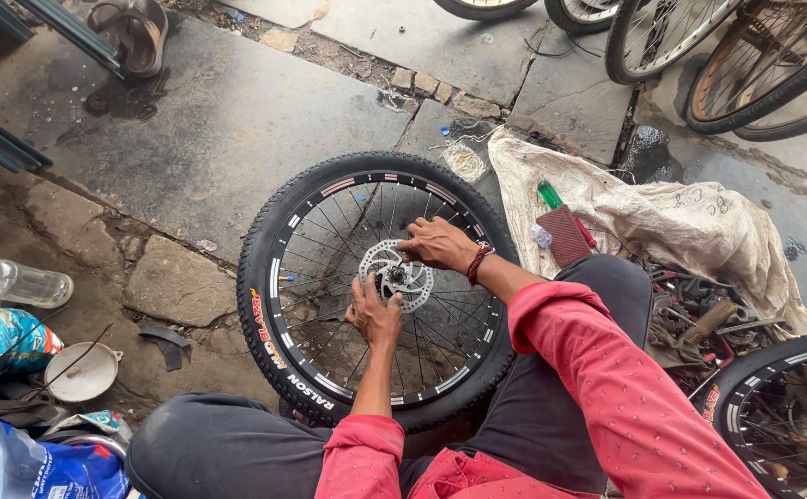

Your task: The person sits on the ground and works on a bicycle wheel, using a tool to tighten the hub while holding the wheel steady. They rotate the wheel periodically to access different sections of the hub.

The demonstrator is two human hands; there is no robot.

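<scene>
A black bicycle wheel (274,259) with spokes and a knobbly tyre lies flat on the stone ground between my knees. A silver brake disc (412,277) sits on its hub at the centre. My left hand (373,316) rests on the near side of the disc, fingers curled at the hub. My right hand (436,244) reaches from the right and pinches the disc's far edge with its fingertips. A red thread band circles my right wrist. Whether either hand holds a small tool or bolt is hidden.
A dirty cloth sack (680,217) lies to the right with a green-handled tool (549,195) and a red pouch (565,236) on it, and metal tools (699,319) beside it. Another wheel (773,407) sits lower right. Bicycle wheels (745,65) stand at top right. A bottle (11,280), bowl (80,371) and bags lie left.
</scene>
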